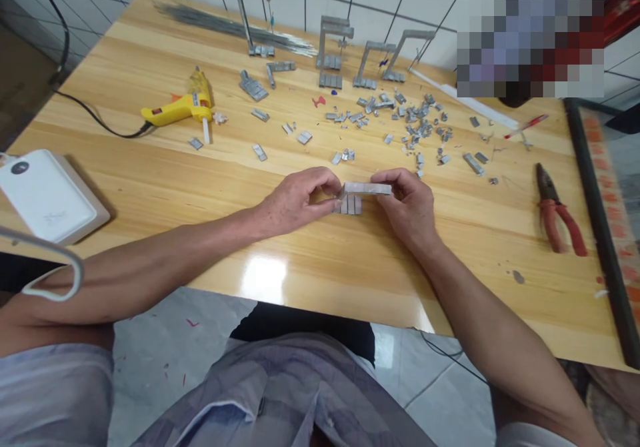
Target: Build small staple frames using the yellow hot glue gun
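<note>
Between my hands, close to the table's front, is a small grey stand (367, 189) with a bent arm above a base of flat strips. My left hand (303, 197) pinches it at the corner side, thumb near the base. The fingertips of my right hand (409, 203) close on the free end of its upper arm. My fingers hide part of its upright. Just beyond are small grey offcuts (345, 156) and a flat grey piece (305, 137). Similar finished-looking stands (330, 50) rise upright at the back, some with thin wires hanging from their arms.
A yellow glue gun (185, 107) lies left, its cord trailing off. Nearer is a white power bank (55, 197). Red-handled pliers (555, 210) lie right, beside a dark-edged frame (600, 227). Scattered grey scraps (420, 120) and a bundle of thin rods (220, 25) lie farther back.
</note>
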Motion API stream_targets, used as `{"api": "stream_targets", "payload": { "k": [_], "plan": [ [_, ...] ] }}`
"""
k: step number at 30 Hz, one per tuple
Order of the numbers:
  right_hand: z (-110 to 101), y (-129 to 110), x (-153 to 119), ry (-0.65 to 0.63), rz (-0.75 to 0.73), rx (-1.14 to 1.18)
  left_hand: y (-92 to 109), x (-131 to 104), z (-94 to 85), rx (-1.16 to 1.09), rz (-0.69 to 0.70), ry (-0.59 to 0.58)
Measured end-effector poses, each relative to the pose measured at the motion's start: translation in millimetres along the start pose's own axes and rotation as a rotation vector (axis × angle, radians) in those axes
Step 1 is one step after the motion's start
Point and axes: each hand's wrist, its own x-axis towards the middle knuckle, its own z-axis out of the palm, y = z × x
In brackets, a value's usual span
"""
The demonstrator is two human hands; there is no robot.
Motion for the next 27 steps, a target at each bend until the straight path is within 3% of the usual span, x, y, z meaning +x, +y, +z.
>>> {"api": "stream_targets", "payload": {
  "k": [4, 10, 16, 24, 27],
  "plan": [
    [-0.4, -1.3, -1.2, 0.017, -0.020, -0.039, -0.5, 0.4, 0.6, -0.033, 0.041, 0.014],
    [-4.8, 0.3, 6.4, 0.074, -0.021, 0.045, -1.9, 1.5, 1.4, -0.012, -0.026, -0.015],
    [-26.8, -3.7, 16.8, -0.124, -0.024, -0.086, -2.7, 2.7, 1.8, -0.001, -0.030, -0.020],
    [-25.5, -5.9, -6.7, -0.264, -0.353, -0.242, -4.4, 1.8, 2.1, -0.062, 0.049, 0.011],
    [-18.9, -1.8, -12.2, -0.273, -0.391, -0.259, -3.0, 1.7, 1.1, -0.049, 0.037, -0.002]
  ]
}}
